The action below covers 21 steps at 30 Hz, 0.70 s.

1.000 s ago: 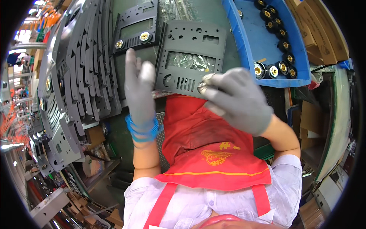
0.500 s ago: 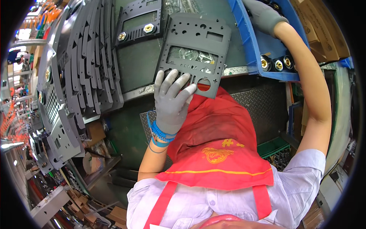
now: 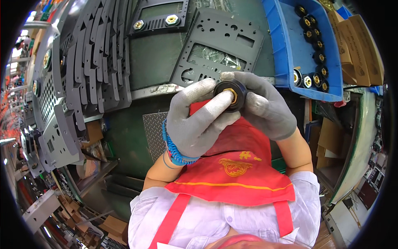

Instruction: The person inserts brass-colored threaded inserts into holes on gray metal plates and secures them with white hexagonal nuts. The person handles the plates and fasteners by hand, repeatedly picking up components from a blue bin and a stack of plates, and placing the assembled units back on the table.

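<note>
In front of my apron I hold a round black panel socket with a brass hex nut (image 3: 234,86) between both gloved hands. My right hand (image 3: 271,108) is closed round its far and right side. My left hand (image 3: 188,114) pinches it from the left, one fingertip pressed on the brass nut. Just beyond the hands, a dark grey metal panel (image 3: 219,36) with round and rectangular cutouts lies tilted on the green bench, its near edge partly hidden by my fingers. A blue coiled wrist strap (image 3: 176,155) circles my left wrist.
A blue plastic crate (image 3: 278,43) at the right holds several similar sockets. Another panel (image 3: 159,28), fitted with two brass-nutted sockets, lies at the far left. Several grey metal panels (image 3: 97,62) stand stacked along the left. Cardboard boxes (image 3: 352,45) sit beyond the crate.
My right hand has come out of the blue crate with a socket and moved left in front of me. My left hand has left the panel's near edge and now grips the socket too.
</note>
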{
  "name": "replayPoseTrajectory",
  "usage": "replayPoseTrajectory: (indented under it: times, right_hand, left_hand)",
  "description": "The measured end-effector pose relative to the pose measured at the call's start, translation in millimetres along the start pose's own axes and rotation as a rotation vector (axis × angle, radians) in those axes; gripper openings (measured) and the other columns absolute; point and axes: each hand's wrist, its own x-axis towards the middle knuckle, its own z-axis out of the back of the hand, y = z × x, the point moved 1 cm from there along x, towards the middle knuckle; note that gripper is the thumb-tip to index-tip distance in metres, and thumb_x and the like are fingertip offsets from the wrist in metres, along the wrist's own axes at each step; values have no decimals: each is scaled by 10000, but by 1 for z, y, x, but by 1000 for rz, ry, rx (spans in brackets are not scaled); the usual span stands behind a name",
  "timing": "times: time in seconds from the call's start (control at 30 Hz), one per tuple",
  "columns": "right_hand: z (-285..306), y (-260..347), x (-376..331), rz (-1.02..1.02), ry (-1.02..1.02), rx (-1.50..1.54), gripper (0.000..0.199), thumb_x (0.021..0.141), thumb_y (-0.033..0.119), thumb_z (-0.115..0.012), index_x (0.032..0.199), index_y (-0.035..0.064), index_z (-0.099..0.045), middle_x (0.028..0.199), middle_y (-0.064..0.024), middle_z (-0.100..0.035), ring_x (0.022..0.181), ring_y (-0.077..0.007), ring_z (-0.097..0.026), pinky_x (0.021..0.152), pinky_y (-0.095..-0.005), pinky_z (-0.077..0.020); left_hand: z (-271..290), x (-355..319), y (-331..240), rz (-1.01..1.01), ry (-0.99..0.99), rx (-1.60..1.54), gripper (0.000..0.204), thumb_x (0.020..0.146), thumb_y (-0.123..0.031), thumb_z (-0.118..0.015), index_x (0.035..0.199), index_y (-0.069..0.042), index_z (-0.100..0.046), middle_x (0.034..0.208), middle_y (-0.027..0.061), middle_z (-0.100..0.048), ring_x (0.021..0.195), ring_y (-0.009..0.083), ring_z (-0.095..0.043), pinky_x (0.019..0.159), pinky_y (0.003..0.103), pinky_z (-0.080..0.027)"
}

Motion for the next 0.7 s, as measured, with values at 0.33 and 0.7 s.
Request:
replayPoseTrajectory:
  times: [0.33, 0.7]
  right_hand:
    - [-11, -1, -13, -223, -214, -274, 274, 1011, 287, -522, 1055, 22, -576, 918, -23, -599, 773, -66, -524, 710, -211, -436]
    - [-10, -35, -15, 731, 308, -1268, 186, 804, 94, -665, 984, 130, -699, 1201, -96, -632, 1019, -308, -601, 907, -446, -441]
  left_hand:
    - [7, -18, 7, -146, 141, -139, 353, 731, -56, -822, 1063, -35, -703, 1203, 194, -596, 1034, 339, -656, 870, 370, -569]
    - [3, -64, 17, 1035, 100, -1502, 308, 901, -214, -721, 1091, 14, -639, 1069, 118, -698, 970, 186, -680, 844, 319, -556]
